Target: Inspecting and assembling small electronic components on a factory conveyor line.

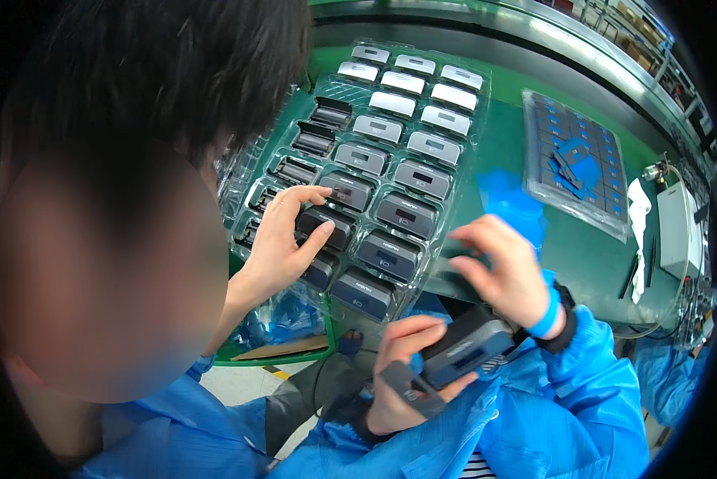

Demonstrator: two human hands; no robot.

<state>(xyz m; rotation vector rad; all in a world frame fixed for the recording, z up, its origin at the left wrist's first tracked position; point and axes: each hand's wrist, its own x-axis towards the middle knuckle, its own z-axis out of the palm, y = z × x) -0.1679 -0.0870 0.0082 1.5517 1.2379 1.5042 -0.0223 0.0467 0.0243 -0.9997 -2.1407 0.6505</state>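
The dark box is up in the air, low in the middle, in front of the person's blue coat. The left hand grips it, and a loose flat dark piece sits against the same hand. The right hand is near the box but not touching it. Its fingers are bent and apart, and I see nothing between them, though it is blurry.

I think this box is partway done, because the flat piece is not on it. Past it lies a big clear tray. Two long rows of closed boxes there look finished to me, but I can't be sure. On the tray's left side, some open boxes show their insides, so those seem left to do.

Another person's hand reaches over the tray and covers part of a few boxes. That person's head blocks much of my left side.

On the green surface, to the right, are blue film, a flat tray of dark pieces with more loose bits on top, a white cloth and a white case. A green bin with clear bags is below.
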